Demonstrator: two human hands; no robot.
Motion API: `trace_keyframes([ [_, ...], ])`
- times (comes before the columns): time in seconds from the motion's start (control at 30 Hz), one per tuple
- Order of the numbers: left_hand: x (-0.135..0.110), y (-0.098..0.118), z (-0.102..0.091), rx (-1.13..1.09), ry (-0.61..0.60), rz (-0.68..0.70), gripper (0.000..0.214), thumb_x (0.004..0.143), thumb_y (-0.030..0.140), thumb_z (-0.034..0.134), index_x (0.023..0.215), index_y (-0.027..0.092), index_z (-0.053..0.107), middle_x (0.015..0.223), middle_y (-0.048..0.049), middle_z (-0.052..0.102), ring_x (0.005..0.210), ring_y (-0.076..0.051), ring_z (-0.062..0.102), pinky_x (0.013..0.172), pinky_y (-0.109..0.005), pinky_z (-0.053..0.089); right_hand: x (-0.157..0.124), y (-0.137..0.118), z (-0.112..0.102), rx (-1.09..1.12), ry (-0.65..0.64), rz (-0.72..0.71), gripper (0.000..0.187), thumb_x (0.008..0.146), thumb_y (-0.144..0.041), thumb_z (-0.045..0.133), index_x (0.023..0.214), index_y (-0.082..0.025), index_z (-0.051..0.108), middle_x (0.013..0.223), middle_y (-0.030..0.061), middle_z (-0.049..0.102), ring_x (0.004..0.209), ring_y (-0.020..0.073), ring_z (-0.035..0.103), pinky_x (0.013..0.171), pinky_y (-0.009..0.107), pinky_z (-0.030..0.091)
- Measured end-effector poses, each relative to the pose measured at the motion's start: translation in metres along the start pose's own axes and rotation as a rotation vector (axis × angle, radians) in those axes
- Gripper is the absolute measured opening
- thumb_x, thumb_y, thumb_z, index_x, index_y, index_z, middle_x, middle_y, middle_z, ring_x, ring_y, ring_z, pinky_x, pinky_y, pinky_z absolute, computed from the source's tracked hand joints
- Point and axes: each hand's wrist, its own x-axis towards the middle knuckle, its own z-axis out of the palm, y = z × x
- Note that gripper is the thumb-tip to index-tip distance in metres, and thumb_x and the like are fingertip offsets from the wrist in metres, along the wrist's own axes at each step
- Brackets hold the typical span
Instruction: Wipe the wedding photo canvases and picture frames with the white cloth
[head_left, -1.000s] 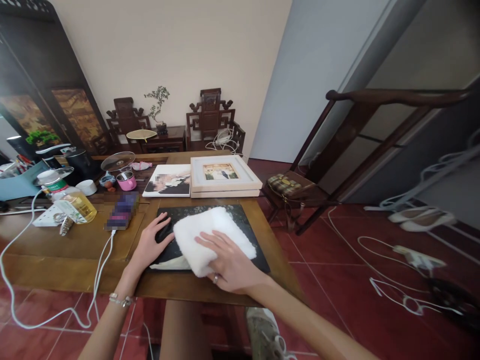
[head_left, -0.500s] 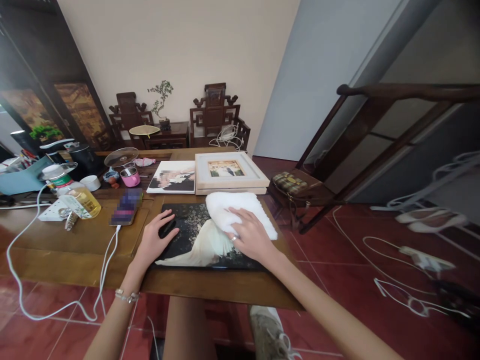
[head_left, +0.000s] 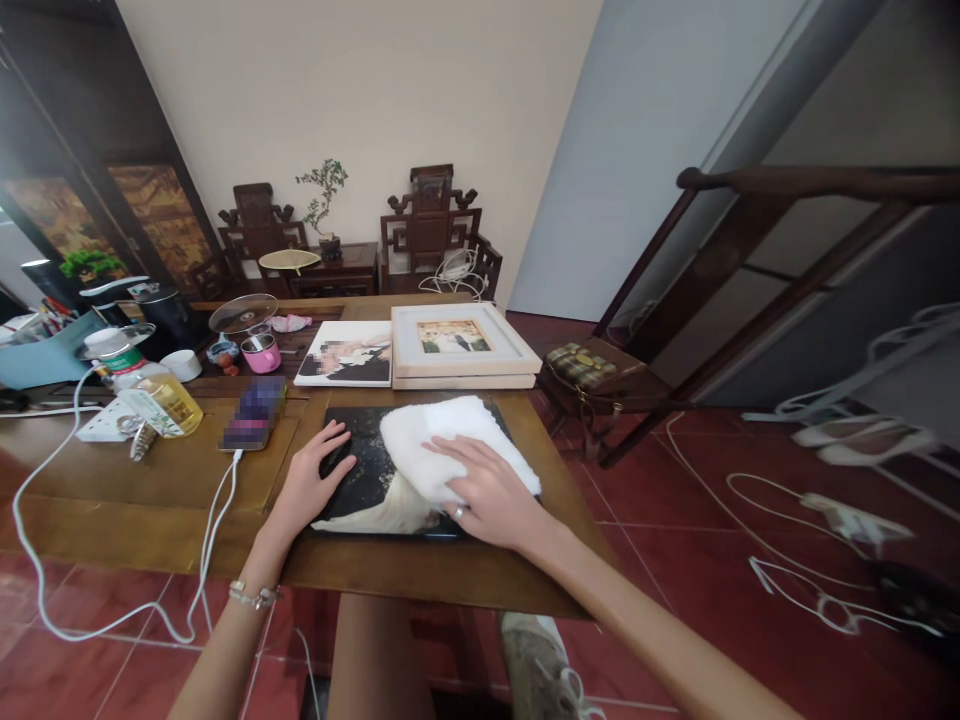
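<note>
A dark photo panel [head_left: 358, 470] showing a pale, flowing gown lies flat at the front edge of the wooden table. My left hand [head_left: 311, 475] rests on its left edge, thumb and fingers apart. Over the panel's right part is a folded white towel [head_left: 427, 450], which covers much of the picture. My right hand [head_left: 487, 495], wearing a ring, presses the towel down on the surface with its fingers spread across the cloth.
Behind the panel are a white-framed photo [head_left: 517, 345] and a smaller photo print [head_left: 345, 365]. To the left lie a charging phone [head_left: 255, 415], an oil-coloured bottle [head_left: 176, 400], a pink cup [head_left: 261, 353] and a power strip [head_left: 105, 425]. A wooden chair [head_left: 720, 270] stands right.
My right hand has slid the towel left and toward me over the panel, uncovering its upper right corner area. My left hand has stayed in place.
</note>
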Motion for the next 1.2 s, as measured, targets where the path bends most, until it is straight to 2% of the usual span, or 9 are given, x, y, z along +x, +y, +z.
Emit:
trace_keyframes([
  [0.17,0.0,-0.001,0.0,-0.006,0.022,0.004,0.035,0.086,0.038,0.057,0.116,0.021,0.064,0.132,-0.0085,0.059,0.128,-0.026,0.049,0.108,-0.045,0.039,0.006,0.029,0.001,-0.093,0.032,0.158,0.015,0.08,-0.019,0.058,0.075,-0.015,0.071,0.125,0.0189,0.061,0.117,0.0333,0.055,0.097,0.052,0.044],
  [0.27,0.0,0.0,-0.001,-0.007,0.037,0.019,0.035,0.086,0.038,0.058,0.115,0.02,0.065,0.131,-0.0086,0.06,0.127,-0.026,0.051,0.107,-0.044,0.04,0.004,0.03,0.002,-0.106,0.046,0.178,0.015,0.08,-0.017,0.058,0.075,-0.015,0.071,0.126,0.0184,0.06,0.118,0.0338,0.053,0.098,0.054,0.042],
  [0.4,0.0,0.001,0.0,-0.016,0.034,0.024,0.035,0.087,0.036,0.056,0.115,0.018,0.065,0.13,-0.0099,0.06,0.127,-0.026,0.05,0.107,-0.044,0.04,-0.003,0.006,0.001,-0.096,0.022,0.158,0.013,0.076,-0.017,0.06,0.071,-0.017,0.071,0.129,0.0155,0.058,0.122,0.0324,0.05,0.101,0.052,0.039],
  [0.53,0.0,-0.001,0.001,-0.019,0.004,0.019,0.036,0.088,0.036,0.054,0.117,0.016,0.064,0.132,-0.012,0.058,0.13,-0.026,0.047,0.109,-0.045,0.037,-0.007,-0.029,0.001,0.009,-0.068,0.038,0.012,0.073,-0.02,0.061,0.067,-0.017,0.071,0.137,0.0146,0.051,0.129,0.0338,0.043,0.107,0.053,0.032],
  [0.63,-0.001,-0.001,0.001,-0.019,-0.022,0.006,0.04,0.089,0.037,0.051,0.121,0.015,0.061,0.136,-0.0123,0.055,0.133,-0.025,0.043,0.111,-0.045,0.034,-0.005,-0.041,0.0,0.075,-0.103,-0.034,0.012,0.073,-0.022,0.062,0.07,-0.018,0.073,0.137,0.0136,0.052,0.128,0.0343,0.043,0.106,0.054,0.033],
  [0.73,-0.004,0.0,0.001,-0.008,-0.058,0.012,0.046,0.09,0.04,0.05,0.128,0.015,0.055,0.142,-0.0129,0.048,0.137,-0.024,0.037,0.113,-0.046,0.03,0.0,-0.03,-0.001,0.068,-0.078,-0.013,0.012,0.073,-0.02,0.06,0.072,-0.019,0.072,0.134,0.012,0.055,0.126,0.0311,0.047,0.105,0.05,0.036],
  [0.83,-0.006,0.0,0.002,0.008,-0.082,0.02,0.053,0.088,0.043,0.052,0.133,0.015,0.049,0.147,-0.0132,0.041,0.14,-0.025,0.032,0.114,-0.046,0.027,0.005,-0.005,-0.002,-0.021,-0.05,0.03,0.012,0.075,-0.019,0.06,0.071,-0.018,0.071,0.131,0.0129,0.058,0.123,0.0301,0.05,0.102,0.048,0.039],
  [1.0,-0.006,0.001,0.002,0.011,-0.099,0.008,0.056,0.088,0.044,0.052,0.135,0.014,0.047,0.147,-0.0133,0.04,0.14,-0.024,0.03,0.115,-0.046,0.026,0.001,0.035,-0.003,-0.145,0.019,0.132,0.015,0.08,-0.02,0.058,0.077,-0.015,0.072,0.123,0.0185,0.062,0.114,0.0329,0.056,0.094,0.05,0.045],
  [1.2,-0.005,0.004,0.0,0.01,-0.107,-0.002,0.056,0.088,0.044,0.052,0.135,0.014,0.048,0.147,-0.0131,0.041,0.14,-0.024,0.03,0.115,-0.045,0.026,-0.011,0.039,-0.002,-0.178,0.069,0.202,0.016,0.08,-0.017,0.057,0.077,-0.016,0.072,0.122,0.0171,0.063,0.116,0.0335,0.055,0.096,0.052,0.044],
])
